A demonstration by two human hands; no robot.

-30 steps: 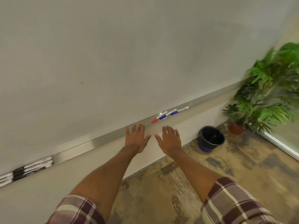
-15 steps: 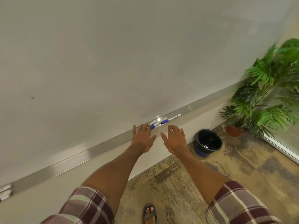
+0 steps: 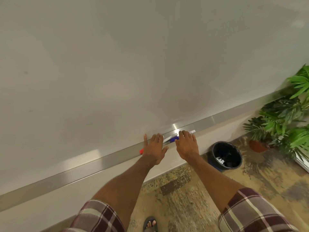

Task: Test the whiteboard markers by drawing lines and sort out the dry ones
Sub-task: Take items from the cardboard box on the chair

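Observation:
A large blank whiteboard [image 3: 133, 64] fills the upper view, with a metal tray [image 3: 83, 168] along its bottom edge. Markers lie in the tray: a red cap [image 3: 141, 151] peeks out left of my left hand, a blue-capped marker [image 3: 173, 139] shows between my hands, and a white marker end [image 3: 192, 131] sticks out right of my right hand. My left hand [image 3: 154, 149] and my right hand [image 3: 187, 144] reach over the tray with fingers straight and spread, holding nothing. Most of each marker is hidden under my hands.
A black bin [image 3: 225, 155] with some items inside stands on the patterned floor [image 3: 184, 198] to the right, below the tray. Potted green plants [image 3: 284, 118] stand at the far right. My sandalled foot [image 3: 150, 224] shows at the bottom.
Both hands have moved forward and now cover the markers in the tray. The view has come closer to the board, and the black markers at far left have left the view.

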